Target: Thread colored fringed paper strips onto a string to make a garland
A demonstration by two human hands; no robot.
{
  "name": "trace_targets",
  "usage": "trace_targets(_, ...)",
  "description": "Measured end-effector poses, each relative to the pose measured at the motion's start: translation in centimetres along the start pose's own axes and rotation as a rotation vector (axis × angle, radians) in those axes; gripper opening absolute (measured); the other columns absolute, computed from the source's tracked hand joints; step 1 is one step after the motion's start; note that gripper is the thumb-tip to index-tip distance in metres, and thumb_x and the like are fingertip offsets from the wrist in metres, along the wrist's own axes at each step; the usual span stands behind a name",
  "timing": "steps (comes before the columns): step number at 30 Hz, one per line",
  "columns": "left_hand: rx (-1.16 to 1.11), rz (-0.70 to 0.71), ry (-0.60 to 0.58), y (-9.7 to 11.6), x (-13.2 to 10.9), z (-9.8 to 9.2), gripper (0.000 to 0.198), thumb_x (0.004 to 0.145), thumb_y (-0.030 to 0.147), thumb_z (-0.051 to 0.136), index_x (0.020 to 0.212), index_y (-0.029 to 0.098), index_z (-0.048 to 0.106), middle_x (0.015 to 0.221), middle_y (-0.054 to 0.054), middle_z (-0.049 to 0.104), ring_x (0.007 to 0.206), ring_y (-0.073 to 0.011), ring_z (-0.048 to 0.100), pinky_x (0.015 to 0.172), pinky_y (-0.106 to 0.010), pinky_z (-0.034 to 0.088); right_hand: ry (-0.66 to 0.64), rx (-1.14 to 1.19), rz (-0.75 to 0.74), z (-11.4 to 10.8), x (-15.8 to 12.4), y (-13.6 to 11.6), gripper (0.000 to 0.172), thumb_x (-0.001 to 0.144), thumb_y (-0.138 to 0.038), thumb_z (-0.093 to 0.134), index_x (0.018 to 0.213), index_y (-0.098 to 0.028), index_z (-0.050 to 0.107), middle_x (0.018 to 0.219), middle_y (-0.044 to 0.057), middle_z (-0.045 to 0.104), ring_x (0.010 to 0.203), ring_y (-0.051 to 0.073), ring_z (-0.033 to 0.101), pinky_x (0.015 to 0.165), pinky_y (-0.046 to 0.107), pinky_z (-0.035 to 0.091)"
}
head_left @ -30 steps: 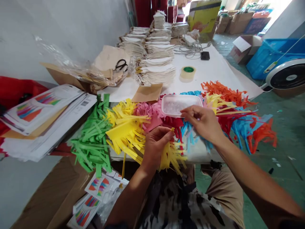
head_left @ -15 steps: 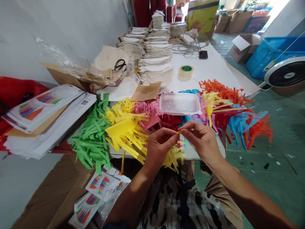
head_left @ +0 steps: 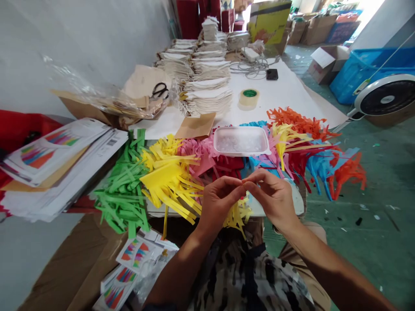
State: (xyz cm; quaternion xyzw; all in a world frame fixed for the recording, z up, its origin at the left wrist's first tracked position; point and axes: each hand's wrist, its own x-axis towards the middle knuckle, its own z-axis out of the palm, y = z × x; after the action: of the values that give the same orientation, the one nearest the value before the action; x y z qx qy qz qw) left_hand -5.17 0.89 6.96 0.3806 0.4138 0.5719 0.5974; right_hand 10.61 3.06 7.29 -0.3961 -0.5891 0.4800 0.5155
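My left hand (head_left: 218,201) and my right hand (head_left: 272,196) meet fingertip to fingertip just above the table's near edge. Both pinch the top of a yellow fringed paper piece (head_left: 238,214), whose strips hang below my fingers. Just beyond my hands sits a clear plastic tray (head_left: 241,141) on piles of fringed paper. The piles run from green (head_left: 125,185) and yellow (head_left: 168,172) on the left through pink and red to blue and orange (head_left: 300,123) on the right.
Stacks of cream cloth bags (head_left: 204,84), scissors (head_left: 158,90), a tape roll (head_left: 249,97) and a phone (head_left: 271,74) lie farther back on the white table. Printed cards (head_left: 55,147) are piled at left, more below. A fan (head_left: 384,97) and blue crate (head_left: 366,71) stand right.
My right hand has come back from the clear tray and joined my left hand at the yellow paper piece. Both hands now pinch it close together.
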Motion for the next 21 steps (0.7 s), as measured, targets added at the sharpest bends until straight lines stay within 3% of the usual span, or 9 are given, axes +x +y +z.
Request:
trace_targets(3, -0.049, -0.022, -0.048, -0.2, 0.0, 0.1, 0.045, 0.082, 0.032, 0.089, 0.123, 0.024, 0.073, 0.092, -0.001, 0.078, 0.084, -0.0139, 0.074, 0.083, -0.024, 0.058, 0.027, -0.028, 0.009, -0.4, -0.1, -0.3, 0.02, 0.096, -0.043, 0.077, 0.091, -0.024, 0.075, 0.084, 0.002, 0.068, 0.08, 0.016, 0.062, 0.071, 0.029, 0.049)
trace_targets(5, -0.031, -0.001, -0.041, -0.1, 0.0, 0.4, 0.05, 0.082, 0.031, 0.089, 0.128, 0.025, 0.07, 0.091, -0.002, 0.078, 0.083, -0.0149, 0.075, 0.083, -0.025, 0.059, 0.03, -0.017, 0.046, -0.6, -0.1, -0.4, 0.022, 0.095, -0.045, 0.077, 0.092, -0.023, 0.075, 0.085, 0.002, 0.068, 0.079, 0.017, 0.063, 0.071, 0.029, 0.05)
trace_targets(14, 0.178, 0.117, 0.042, -1.0, -0.1, 1.4, 0.026, 0.083, 0.032, 0.088, 0.101, 0.022, 0.072, 0.092, -0.002, 0.076, 0.084, -0.0145, 0.073, 0.079, -0.022, 0.057, -0.017, -0.097, 0.014, -3.0, -0.7, 0.0, 0.019, 0.096, -0.044, 0.076, 0.1, -0.026, 0.078, 0.098, 0.004, 0.072, 0.089, 0.02, 0.065, 0.08, 0.033, 0.051)
trace_targets(18, 0.235, 0.064, -0.093, -1.5, -0.1, 1.4, 0.027, 0.09, 0.042, 0.08, 0.103, 0.021, 0.07, 0.093, -0.002, 0.071, 0.084, -0.0142, 0.068, 0.079, -0.023, 0.053, 0.061, -0.172, -0.016, -3.8, -1.3, -0.5, 0.027, 0.095, -0.042, 0.077, 0.078, -0.023, 0.068, 0.085, 0.003, 0.068, 0.08, 0.019, 0.061, 0.075, 0.034, 0.048)
trace_targets(21, 0.394, 0.046, -0.221, -1.8, -0.3, 1.9, 0.029, 0.099, 0.047, 0.067, 0.095, 0.019, 0.069, 0.082, 0.0, 0.062, 0.074, -0.0111, 0.055, 0.071, -0.021, 0.044, 0.045, -0.189, -0.01, -4.0, -2.1, -0.5, 0.028, 0.098, -0.042, 0.072, 0.079, -0.023, 0.065, 0.085, 0.003, 0.066, 0.081, 0.018, 0.059, 0.075, 0.033, 0.047)
